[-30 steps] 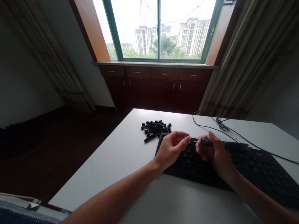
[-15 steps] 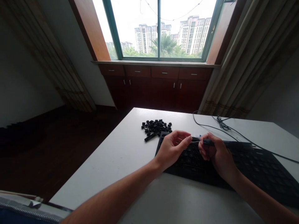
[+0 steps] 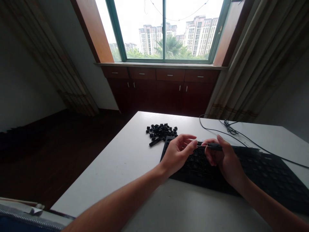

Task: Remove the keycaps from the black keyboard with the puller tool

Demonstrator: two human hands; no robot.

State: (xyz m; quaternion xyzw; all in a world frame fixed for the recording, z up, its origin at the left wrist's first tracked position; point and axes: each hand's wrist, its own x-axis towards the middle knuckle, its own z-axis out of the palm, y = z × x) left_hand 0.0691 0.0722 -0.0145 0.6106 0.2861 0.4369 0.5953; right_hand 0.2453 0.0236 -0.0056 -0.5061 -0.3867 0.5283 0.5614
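A black keyboard (image 3: 263,175) lies on the white table (image 3: 135,167), its left end under both my hands. My left hand (image 3: 177,154) hovers over the keyboard's left end with fingers curled and thumb and fingertip pinched toward a thin wire. My right hand (image 3: 223,159) is closed on a slim dark tool (image 3: 213,146) with a thin metal tip pointing left toward my left fingers. A heap of loose black keycaps (image 3: 161,132) sits on the table just beyond the keyboard's left corner.
A black cable (image 3: 231,132) runs from the keyboard across the table's far right. Beyond the table stand a dark wooden cabinet (image 3: 166,87) under a window and curtains (image 3: 253,61) on both sides. A bag edge (image 3: 26,219) shows at the bottom left.
The hands have shifted only slightly; my right hand's tool tip has come a little closer to my left fingertips. Nothing else has moved.
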